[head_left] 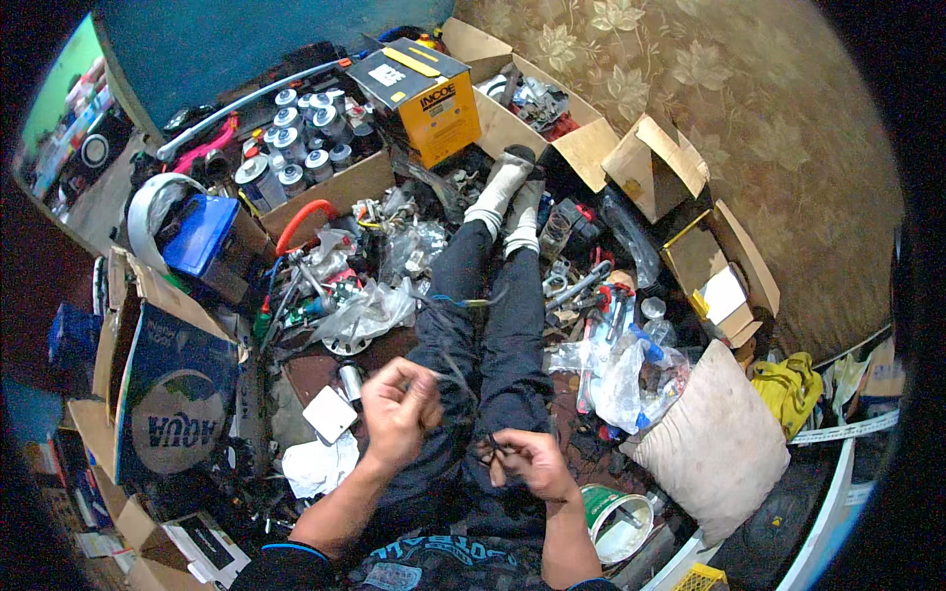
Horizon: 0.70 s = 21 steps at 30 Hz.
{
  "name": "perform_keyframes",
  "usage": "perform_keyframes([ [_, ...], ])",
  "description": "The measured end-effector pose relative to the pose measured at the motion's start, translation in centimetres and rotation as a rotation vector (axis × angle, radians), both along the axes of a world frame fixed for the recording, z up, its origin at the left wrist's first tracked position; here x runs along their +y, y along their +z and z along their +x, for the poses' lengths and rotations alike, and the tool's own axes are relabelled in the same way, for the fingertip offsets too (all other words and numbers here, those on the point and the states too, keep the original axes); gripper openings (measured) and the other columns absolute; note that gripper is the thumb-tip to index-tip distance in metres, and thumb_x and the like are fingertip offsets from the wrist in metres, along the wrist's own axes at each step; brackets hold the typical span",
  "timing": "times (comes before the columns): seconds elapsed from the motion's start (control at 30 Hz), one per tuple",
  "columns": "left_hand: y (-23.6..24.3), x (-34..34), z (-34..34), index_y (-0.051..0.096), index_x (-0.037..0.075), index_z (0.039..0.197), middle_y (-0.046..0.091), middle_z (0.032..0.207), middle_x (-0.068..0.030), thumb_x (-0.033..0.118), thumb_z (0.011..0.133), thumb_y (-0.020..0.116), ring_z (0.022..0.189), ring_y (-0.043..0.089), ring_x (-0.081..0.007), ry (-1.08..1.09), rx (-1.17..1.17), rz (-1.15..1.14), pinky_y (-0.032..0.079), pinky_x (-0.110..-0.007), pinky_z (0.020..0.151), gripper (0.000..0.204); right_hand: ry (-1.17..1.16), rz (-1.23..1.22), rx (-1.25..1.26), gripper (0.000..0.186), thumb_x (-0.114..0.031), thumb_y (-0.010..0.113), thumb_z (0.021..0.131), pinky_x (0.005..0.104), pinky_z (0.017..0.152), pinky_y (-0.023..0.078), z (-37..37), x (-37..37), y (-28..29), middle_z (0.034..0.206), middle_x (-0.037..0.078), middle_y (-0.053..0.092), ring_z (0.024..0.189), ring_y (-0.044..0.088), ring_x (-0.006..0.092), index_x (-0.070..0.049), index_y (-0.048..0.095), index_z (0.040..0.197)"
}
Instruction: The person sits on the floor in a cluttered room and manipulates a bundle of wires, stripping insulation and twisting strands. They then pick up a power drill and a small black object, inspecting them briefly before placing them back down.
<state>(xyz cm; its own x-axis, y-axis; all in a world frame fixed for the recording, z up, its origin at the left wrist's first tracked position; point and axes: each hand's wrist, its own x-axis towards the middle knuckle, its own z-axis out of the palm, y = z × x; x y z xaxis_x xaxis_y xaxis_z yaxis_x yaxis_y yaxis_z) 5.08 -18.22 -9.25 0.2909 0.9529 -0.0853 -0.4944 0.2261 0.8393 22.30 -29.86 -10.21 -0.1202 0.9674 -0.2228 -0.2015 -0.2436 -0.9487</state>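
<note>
My left hand (pixel 402 404) is closed above my left thigh, pinching a thin dark cord (pixel 455 386) that trails over my legs. Lower and to the right, my right hand (pixel 522 458) has its fingers bent around a small tangle of black cord (pixel 490 448); finer details are too small to tell. A loop of cable with blue and yellow parts (pixel 461 301) lies across my dark-trousered legs (pixel 512 335), above both hands. A white square plate (pixel 328 414) and a metal cylinder (pixel 351 380) lie left of my left hand.
Piled tools and plastic bags (pixel 365 310) flank my legs, with cardboard boxes (pixel 719 256), spray cans (pixel 288 138) and a yellow-black box (pixel 445 118) around. A beige pillow (pixel 714 443) and green bucket (pixel 616 524) lie right; a large carton (pixel 177 384) stands left.
</note>
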Motion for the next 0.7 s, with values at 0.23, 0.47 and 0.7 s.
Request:
perform_keyframes([
  [0.23,-0.1,1.1,-1.0,0.059,-0.002,0.080,0.049,0.058,0.0008,0.005,0.088,0.064,0.042,0.037,-0.0049,0.030,0.156,0.003,0.026,-0.022,0.037,0.011,-0.257,0.359,0.232,0.027,-0.002,0.052,0.084,0.0550,0.090,0.046,1.4,-0.9,-0.5,0.064,0.007,0.057,0.062,0.065,0.0259,0.002,0.063,0.108],
  [0.47,-0.9,2.1,-1.7,0.051,0.003,0.083,0.040,0.055,0.0036,0.014,0.094,0.058,0.041,0.031,-0.0047,0.159,0.010,-0.094,0.028,-0.023,0.037,0.017,0.023,0.637,0.528,0.032,-0.025,0.067,0.075,0.0569,0.091,0.040,2.9,-0.4,0.6,0.057,0.011,0.061,0.057,0.062,0.0334,-0.005,0.053,0.054],
  [0.7,-2.1,0.9,-0.7,0.047,0.005,0.084,0.037,0.056,0.0041,0.015,0.094,0.058,0.043,0.028,-0.0043,0.013,-0.038,0.007,0.021,-0.023,0.039,0.018,-0.129,0.015,-0.487,0.015,-0.010,0.063,0.084,0.0219,0.050,0.043,1.2,0.0,2.6,0.062,0.005,0.063,0.052,0.055,0.0080,0.002,0.068,0.091],
])
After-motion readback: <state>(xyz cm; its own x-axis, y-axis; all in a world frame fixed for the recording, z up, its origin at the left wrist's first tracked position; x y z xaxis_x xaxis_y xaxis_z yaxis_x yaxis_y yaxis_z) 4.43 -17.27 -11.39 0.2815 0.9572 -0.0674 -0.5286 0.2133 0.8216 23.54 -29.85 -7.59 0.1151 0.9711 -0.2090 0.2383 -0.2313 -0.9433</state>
